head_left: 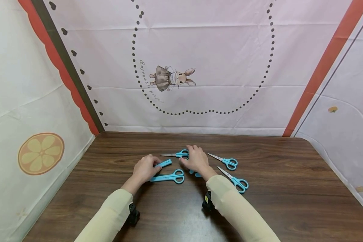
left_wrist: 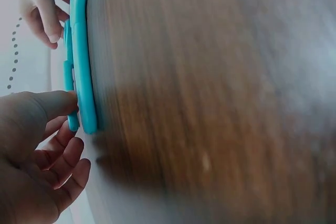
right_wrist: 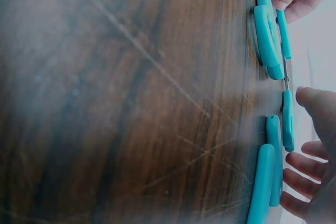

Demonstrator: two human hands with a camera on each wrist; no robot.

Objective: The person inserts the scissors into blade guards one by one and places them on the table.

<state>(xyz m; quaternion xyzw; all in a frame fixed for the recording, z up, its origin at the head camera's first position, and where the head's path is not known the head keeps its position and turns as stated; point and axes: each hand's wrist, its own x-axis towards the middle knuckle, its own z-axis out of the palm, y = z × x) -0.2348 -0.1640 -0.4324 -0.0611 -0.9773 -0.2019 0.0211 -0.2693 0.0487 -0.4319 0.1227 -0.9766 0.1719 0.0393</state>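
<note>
My left hand (head_left: 145,168) pinches a light blue scissors blade cover (head_left: 166,163) between thumb and fingers. Just nearer to me lies a pair of scissors (head_left: 178,177) with its blades inside a matching cover (head_left: 160,178). Beyond, another pair of scissors (head_left: 171,155) points its bare blades leftward. Over its blue handle (right_wrist: 287,124) my right hand (head_left: 196,159) is spread, thumb and fingers apart, gripping nothing. Beneath the right wrist, more blue covers (right_wrist: 274,163) are partly hidden.
Two pairs of scissors with bare blades lie right of my right hand, one farther back (head_left: 230,163) and one closer (head_left: 242,185), partly behind the sleeve. A printed cloth (head_left: 230,67) walls the wooden table (head_left: 290,188) at the back and sides.
</note>
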